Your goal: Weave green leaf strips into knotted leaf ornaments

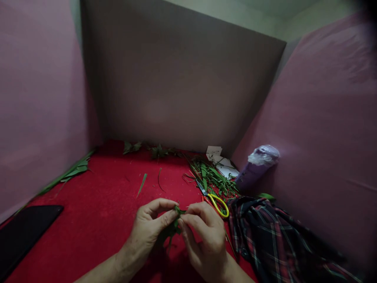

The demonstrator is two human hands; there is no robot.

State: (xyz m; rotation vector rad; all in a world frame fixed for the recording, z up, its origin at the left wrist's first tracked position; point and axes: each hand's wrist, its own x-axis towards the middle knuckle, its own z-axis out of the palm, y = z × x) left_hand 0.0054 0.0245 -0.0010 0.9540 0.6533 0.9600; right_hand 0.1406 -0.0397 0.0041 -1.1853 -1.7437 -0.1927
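My left hand (pixel 147 227) pinches a small green bundle of leaf strips (pixel 171 231) between thumb and fingers. From the other side, my right hand (pixel 204 232) is closed on the same leaf strips, thumb and fingertips pressed together. Both sets of fingertips nearly meet, and some green ends hang below them; how the strips are folded or joined is too small to tell. Just beyond my right hand lie scissors (pixel 216 204) with yellow and red handles, their dark blades reaching toward a heap of cut green leaves (pixel 221 179).
Loose strips (pixel 142 184) lie on the red cloth (pixel 112 188). Leafy sprigs (pixel 159 151) line the back panel. White papers (pixel 225 167) and a purple, plastic-topped object (pixel 256 167) stand right. A plaid garment (pixel 271 239) is near right; a black flat object (pixel 29 232) lies left.
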